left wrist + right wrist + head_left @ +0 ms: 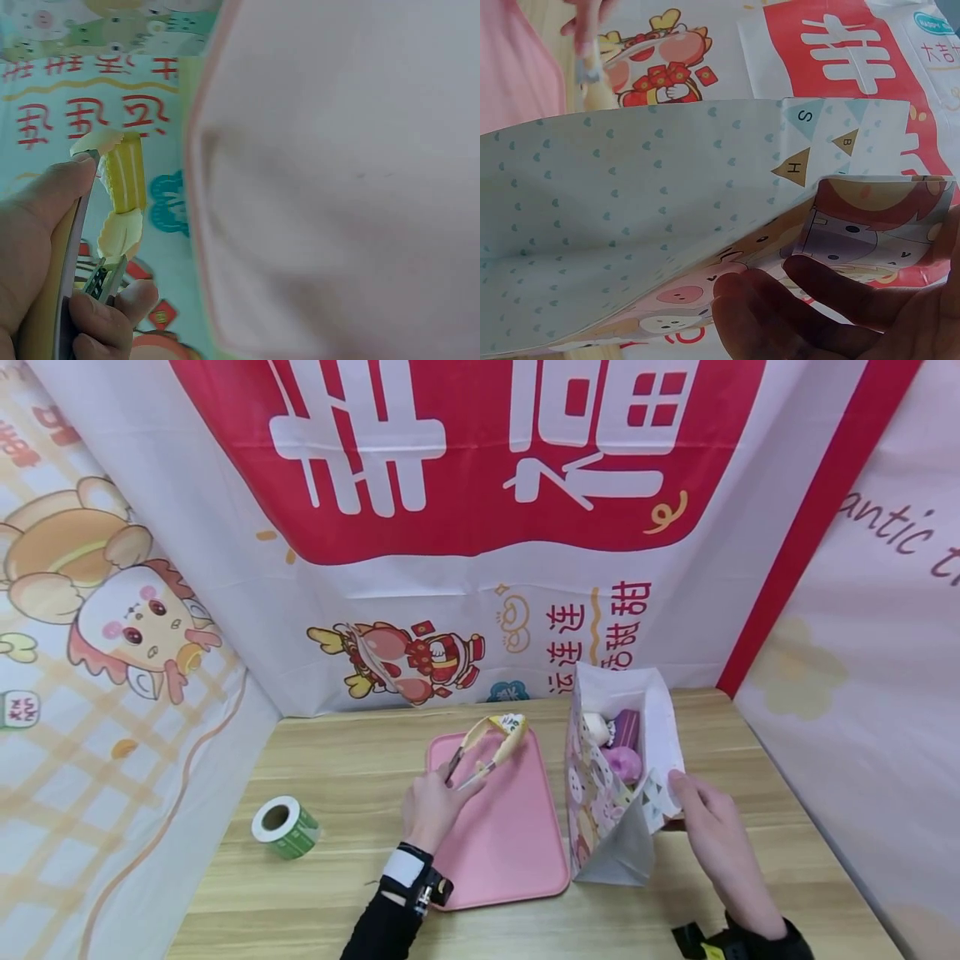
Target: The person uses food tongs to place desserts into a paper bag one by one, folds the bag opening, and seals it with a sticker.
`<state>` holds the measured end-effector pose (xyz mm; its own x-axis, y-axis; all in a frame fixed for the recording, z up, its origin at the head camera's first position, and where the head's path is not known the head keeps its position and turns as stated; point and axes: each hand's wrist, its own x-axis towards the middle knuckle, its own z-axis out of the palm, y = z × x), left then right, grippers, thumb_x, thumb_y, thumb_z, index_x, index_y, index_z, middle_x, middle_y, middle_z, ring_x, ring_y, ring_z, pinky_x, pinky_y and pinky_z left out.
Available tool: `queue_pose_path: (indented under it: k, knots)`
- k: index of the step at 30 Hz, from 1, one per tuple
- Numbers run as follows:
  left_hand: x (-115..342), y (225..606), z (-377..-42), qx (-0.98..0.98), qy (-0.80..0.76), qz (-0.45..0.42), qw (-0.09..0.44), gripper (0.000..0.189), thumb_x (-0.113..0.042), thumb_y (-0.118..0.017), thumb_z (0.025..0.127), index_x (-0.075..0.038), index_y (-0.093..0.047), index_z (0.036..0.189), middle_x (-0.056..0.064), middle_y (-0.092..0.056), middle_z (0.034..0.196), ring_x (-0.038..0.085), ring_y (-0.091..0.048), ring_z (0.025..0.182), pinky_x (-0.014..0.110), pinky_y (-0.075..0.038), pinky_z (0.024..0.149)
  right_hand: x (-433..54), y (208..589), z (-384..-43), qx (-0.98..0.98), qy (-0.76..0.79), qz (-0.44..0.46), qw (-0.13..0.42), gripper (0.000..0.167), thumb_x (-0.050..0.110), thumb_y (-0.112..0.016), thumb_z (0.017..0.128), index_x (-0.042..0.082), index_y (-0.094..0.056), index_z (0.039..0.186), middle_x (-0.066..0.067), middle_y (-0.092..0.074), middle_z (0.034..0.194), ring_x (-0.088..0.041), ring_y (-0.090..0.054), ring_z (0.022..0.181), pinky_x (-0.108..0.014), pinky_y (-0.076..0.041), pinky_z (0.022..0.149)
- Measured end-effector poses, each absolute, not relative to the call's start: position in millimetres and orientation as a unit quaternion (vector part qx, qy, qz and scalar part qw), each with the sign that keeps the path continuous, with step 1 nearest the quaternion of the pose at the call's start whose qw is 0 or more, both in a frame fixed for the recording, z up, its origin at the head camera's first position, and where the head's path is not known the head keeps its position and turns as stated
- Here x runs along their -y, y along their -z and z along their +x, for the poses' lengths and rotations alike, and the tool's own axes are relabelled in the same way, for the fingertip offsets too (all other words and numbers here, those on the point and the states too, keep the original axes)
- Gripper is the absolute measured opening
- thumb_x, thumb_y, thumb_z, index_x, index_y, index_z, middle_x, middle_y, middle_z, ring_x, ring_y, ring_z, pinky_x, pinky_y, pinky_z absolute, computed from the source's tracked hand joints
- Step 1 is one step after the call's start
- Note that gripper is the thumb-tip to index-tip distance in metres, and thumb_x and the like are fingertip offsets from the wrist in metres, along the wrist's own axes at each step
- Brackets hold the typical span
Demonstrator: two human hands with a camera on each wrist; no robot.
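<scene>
My left hand grips a pair of tongs above the far half of a pink tray. Between the tong tips sits a yellow wedge, which shows as a layered slice of cake in the left wrist view. To the right of the tray stands a printed paper bag, its top wide open. My right hand pinches the bag's right rim, fingers on the outside in the right wrist view. Inside the bag lie a pink rounded thing, a purple striped piece and a white one.
A roll of green-and-white labels rests on the wooden table, left of the tray. Printed cloth sheets hang behind the table and along both sides.
</scene>
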<state>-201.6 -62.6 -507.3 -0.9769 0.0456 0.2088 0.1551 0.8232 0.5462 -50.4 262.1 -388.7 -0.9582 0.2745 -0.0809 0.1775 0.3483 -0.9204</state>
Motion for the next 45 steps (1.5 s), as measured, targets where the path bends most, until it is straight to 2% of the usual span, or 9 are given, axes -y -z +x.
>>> queue_pose_path:
  k: [2,4,8,10,20,30,37,42,45]
  knots:
    - [64.3,499.8,-196.9,0.949,0.289,-0.059,0.11,0.077,-0.078,-0.066,0.07,-0.01,-0.075,0.104,-0.006,-0.042,0.051,0.009,-0.035,0.039,0.028,-0.028,0.038,-261.9,388.5,-50.3,0.82,-0.553,-0.14,0.044,0.06,0.042,-0.031,0.108,-0.009,-0.054,0.13,-0.022,-0.059,0.119,-0.015,-0.059,0.093,-0.032,-0.053,0.075]
    - [65.7,491.6,-192.0,0.945,0.293,-0.068,0.13,0.079,-0.078,-0.067,0.07,-0.008,-0.075,0.106,-0.006,-0.044,0.051,0.009,-0.036,0.038,0.028,-0.028,0.037,-261.8,388.2,-50.4,0.821,-0.55,-0.144,0.039,0.061,0.043,-0.03,0.108,-0.009,-0.052,0.132,-0.023,-0.058,0.121,-0.016,-0.059,0.094,-0.032,-0.053,0.075]
    - [68.4,476.1,-183.4,0.941,0.285,-0.086,0.162,0.073,-0.078,-0.066,0.07,-0.008,-0.075,0.088,-0.005,-0.047,0.051,0.008,-0.037,0.037,0.027,-0.028,0.036,-262.2,388.0,-50.4,0.822,-0.549,-0.147,0.028,0.063,0.043,-0.029,0.108,-0.01,-0.049,0.135,-0.025,-0.056,0.126,-0.018,-0.059,0.096,-0.032,-0.053,0.076]
    - [69.1,468.6,-179.7,0.941,0.283,-0.088,0.166,0.073,-0.079,-0.065,0.069,-0.009,-0.074,0.085,-0.006,-0.046,0.051,0.007,-0.037,0.037,0.027,-0.028,0.036,-262.8,388.5,-50.3,0.822,-0.55,-0.146,0.025,0.063,0.043,-0.029,0.108,-0.009,-0.048,0.136,-0.025,-0.055,0.127,-0.018,-0.059,0.096,-0.033,-0.053,0.077]
    - [68.4,435.0,-165.3,0.924,0.306,-0.12,0.194,0.071,-0.078,-0.066,0.071,-0.01,-0.076,0.091,-0.008,-0.05,0.054,0.007,-0.036,0.04,0.026,-0.028,0.037,-263.7,389.5,-49.6,0.824,-0.547,-0.141,0.035,0.062,0.043,-0.031,0.108,-0.009,-0.05,0.134,-0.024,-0.057,0.124,-0.016,-0.06,0.095,-0.034,-0.053,0.076]
    - [63.2,406.1,-154.2,0.911,0.306,-0.153,0.23,0.059,-0.073,-0.068,0.073,-0.016,-0.071,0.087,-0.009,-0.043,0.052,0.006,-0.027,0.04,0.026,-0.024,0.037,-263.1,386.3,-50.6,0.825,-0.543,-0.15,0.031,0.061,0.044,-0.034,0.107,-0.008,-0.053,0.131,-0.022,-0.058,0.122,-0.02,-0.059,0.096,-0.033,-0.053,0.076]
    - [56.8,382.4,-143.1,0.896,0.325,-0.173,0.249,0.059,-0.071,-0.071,0.072,-0.017,-0.074,0.097,-0.009,-0.065,0.072,0.005,-0.029,0.041,0.026,-0.025,0.037,-262.4,385.7,-51.0,0.827,-0.541,-0.151,0.029,0.062,0.046,-0.034,0.106,-0.008,-0.053,0.132,-0.022,-0.058,0.122,-0.021,-0.059,0.097,-0.032,-0.053,0.076]
    - [48.2,366.5,-137.5,0.882,0.347,-0.195,0.254,0.056,-0.068,-0.074,0.073,-0.021,-0.074,0.102,-0.012,-0.064,0.078,0.005,-0.031,0.043,0.026,-0.026,0.038,-262.5,386.2,-51.1,0.824,-0.545,-0.152,0.029,0.062,0.045,-0.034,0.106,-0.007,-0.051,0.134,-0.022,-0.057,0.123,-0.021,-0.059,0.097,-0.031,-0.053,0.075]
    - [40.7,359.0,-136.9,0.874,0.358,-0.211,0.251,0.051,-0.064,-0.076,0.073,-0.021,-0.074,0.1,-0.012,-0.059,0.072,0.006,-0.032,0.045,0.026,-0.026,0.039,-262.8,386.6,-51.0,0.823,-0.546,-0.152,0.027,0.062,0.045,-0.034,0.106,-0.007,-0.05,0.136,-0.022,-0.057,0.124,-0.02,-0.059,0.096,-0.03,-0.053,0.074]
